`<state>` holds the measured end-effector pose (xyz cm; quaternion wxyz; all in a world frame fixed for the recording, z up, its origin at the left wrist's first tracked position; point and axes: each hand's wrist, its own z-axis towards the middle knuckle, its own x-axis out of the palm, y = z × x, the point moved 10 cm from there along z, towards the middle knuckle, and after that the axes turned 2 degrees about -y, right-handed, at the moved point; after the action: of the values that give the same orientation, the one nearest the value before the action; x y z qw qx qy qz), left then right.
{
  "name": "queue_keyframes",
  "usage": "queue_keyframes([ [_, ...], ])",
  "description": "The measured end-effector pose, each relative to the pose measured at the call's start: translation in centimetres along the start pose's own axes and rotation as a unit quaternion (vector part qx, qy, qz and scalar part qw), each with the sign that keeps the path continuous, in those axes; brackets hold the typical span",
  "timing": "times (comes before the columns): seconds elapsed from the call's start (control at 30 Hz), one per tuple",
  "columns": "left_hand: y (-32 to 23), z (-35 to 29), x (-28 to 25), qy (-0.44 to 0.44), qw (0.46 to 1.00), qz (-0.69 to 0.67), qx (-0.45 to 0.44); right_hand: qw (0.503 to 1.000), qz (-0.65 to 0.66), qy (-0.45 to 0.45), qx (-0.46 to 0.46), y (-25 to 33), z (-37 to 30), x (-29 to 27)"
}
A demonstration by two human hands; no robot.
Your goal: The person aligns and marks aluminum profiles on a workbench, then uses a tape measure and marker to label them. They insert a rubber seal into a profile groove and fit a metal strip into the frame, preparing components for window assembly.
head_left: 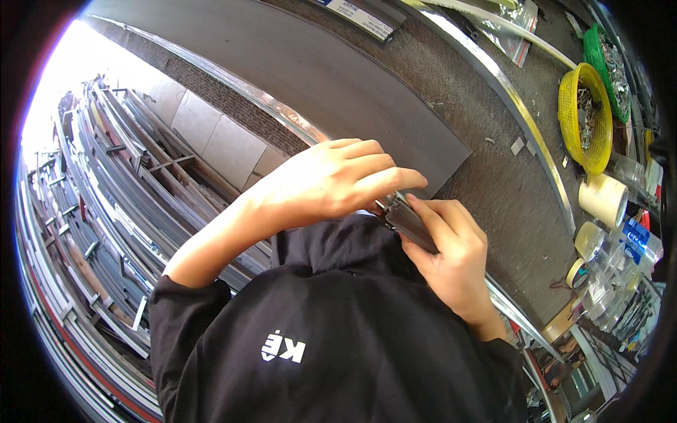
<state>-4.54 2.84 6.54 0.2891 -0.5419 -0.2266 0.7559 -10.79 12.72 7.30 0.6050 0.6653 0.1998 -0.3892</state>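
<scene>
My left hand (331,180) reaches in from the left, its fingers curled over the top end of a short grey metal profile piece (407,220). From below, my right hand (451,257) grips the same piece, thumb pressed along its side. Both hands hold it just over the near edge of the workbench, above my black sleeves. A shiny metal rail (289,120) runs along that bench edge and passes under my hands. Most of the piece is hidden by my fingers.
A long dark grey flat profile (296,63) lies on the carpeted bench (493,183). At the right stand a yellow basket (585,116) and a green basket (606,63) of small metal parts, and tape rolls (603,197). Stacked metal profiles (106,190) fill a rack at the left.
</scene>
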Motion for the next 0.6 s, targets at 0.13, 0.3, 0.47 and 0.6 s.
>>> queue_keyframes([
  [0.13, 1.3, -1.2, -2.3, -0.065, 0.996, 0.031, -0.053, 1.000, 0.006, -0.012, 0.012, 0.7, 1.5, 0.4],
  [0.3, 4.0, -4.8, -5.8, -0.122, 0.973, 0.129, -0.145, 1.000, 0.009, -0.021, 0.013, 1.1, 3.0, 1.2],
  [0.47, 5.1, -9.7, -9.4, -0.214, 0.944, 0.186, -0.170, 1.000, -0.004, -0.024, -0.004, 2.6, 4.9, 2.9],
  [0.6, 7.1, -15.6, -13.6, -0.269, 0.922, 0.185, -0.207, 0.999, -0.011, -0.039, 0.008, 4.8, 8.3, 5.4],
])
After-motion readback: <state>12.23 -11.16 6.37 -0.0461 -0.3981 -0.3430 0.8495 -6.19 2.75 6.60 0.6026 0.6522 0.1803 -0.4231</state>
